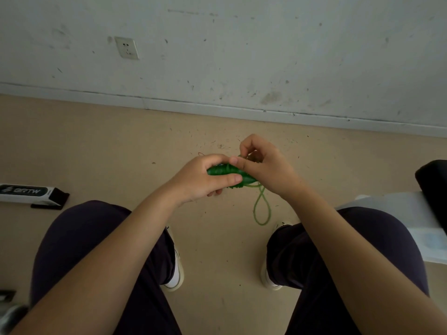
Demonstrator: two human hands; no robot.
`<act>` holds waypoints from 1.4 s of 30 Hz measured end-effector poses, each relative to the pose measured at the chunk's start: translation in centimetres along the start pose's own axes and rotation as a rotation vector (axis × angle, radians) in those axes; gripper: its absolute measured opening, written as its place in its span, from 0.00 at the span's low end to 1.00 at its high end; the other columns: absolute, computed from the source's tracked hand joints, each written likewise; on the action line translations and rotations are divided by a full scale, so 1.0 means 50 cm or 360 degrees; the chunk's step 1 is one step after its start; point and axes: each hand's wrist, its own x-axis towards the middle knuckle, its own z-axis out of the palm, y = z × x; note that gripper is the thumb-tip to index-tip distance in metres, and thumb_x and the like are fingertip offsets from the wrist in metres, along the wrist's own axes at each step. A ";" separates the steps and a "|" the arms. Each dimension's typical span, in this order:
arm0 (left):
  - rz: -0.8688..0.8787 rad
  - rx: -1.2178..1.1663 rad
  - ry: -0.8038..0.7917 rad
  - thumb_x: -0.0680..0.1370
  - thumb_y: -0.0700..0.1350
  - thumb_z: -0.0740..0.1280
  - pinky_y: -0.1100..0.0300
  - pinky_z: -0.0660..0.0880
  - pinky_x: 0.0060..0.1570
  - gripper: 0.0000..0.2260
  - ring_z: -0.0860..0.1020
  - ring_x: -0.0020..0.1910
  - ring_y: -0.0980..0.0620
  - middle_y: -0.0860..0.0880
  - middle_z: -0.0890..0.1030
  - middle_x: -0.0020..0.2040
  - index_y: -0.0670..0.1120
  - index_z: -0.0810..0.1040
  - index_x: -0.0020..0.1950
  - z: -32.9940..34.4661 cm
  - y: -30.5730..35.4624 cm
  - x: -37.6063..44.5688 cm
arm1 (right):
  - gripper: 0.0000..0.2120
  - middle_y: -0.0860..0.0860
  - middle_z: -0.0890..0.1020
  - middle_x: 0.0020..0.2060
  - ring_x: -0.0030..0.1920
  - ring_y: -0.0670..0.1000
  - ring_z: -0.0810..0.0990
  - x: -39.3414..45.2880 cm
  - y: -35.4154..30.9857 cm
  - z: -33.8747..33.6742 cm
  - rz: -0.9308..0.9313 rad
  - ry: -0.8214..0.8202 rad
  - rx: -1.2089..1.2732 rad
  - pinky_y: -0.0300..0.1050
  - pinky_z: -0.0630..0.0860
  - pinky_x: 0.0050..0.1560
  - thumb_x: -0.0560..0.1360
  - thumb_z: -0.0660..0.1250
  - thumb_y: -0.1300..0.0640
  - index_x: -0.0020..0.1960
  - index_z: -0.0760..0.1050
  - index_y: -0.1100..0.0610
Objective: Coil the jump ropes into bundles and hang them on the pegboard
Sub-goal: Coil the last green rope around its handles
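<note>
Both hands hold a green jump rope bundle (227,174) above the floor, between the seated person's knees. Left hand (205,177) wraps around the bundled handles, likely steadying them, while the right hand (262,165) pinches the cord at the bundle's end, apparently winding it. One loose loop (261,209) hangs below; no pegboard is visible.

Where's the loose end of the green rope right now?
Head view, centre-right: the loose loop dangles below the right hand, above the floor between the knees.
</note>
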 end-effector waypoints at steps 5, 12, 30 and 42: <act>0.0140 -0.0114 -0.0047 0.75 0.54 0.73 0.68 0.74 0.32 0.25 0.79 0.32 0.60 0.58 0.83 0.37 0.62 0.69 0.70 0.000 0.005 -0.001 | 0.09 0.56 0.79 0.38 0.36 0.54 0.78 0.003 0.005 -0.002 0.0106 -0.0030 0.0204 0.53 0.76 0.37 0.77 0.70 0.51 0.45 0.79 0.56; 0.0192 -0.0354 0.0206 0.79 0.51 0.70 0.59 0.70 0.26 0.15 0.76 0.32 0.53 0.52 0.81 0.36 0.57 0.75 0.65 -0.007 0.007 0.008 | 0.15 0.50 0.81 0.40 0.35 0.48 0.76 0.000 0.009 -0.005 0.0277 -0.0260 0.0515 0.40 0.71 0.34 0.72 0.71 0.42 0.53 0.80 0.50; 0.0004 -0.0073 0.0470 0.79 0.43 0.71 0.70 0.66 0.23 0.14 0.72 0.22 0.61 0.54 0.79 0.30 0.51 0.79 0.65 -0.025 -0.010 0.022 | 0.08 0.42 0.70 0.26 0.26 0.39 0.68 -0.002 -0.024 -0.008 0.0022 -0.0099 -0.0382 0.30 0.65 0.31 0.79 0.67 0.58 0.43 0.79 0.60; -0.0123 -0.0185 -0.0370 0.78 0.41 0.71 0.60 0.75 0.31 0.21 0.80 0.35 0.50 0.45 0.82 0.40 0.53 0.74 0.69 -0.028 -0.003 0.004 | 0.10 0.54 0.76 0.38 0.39 0.51 0.74 0.003 -0.004 -0.012 -0.0168 -0.0033 -0.0479 0.50 0.73 0.44 0.77 0.70 0.54 0.42 0.78 0.60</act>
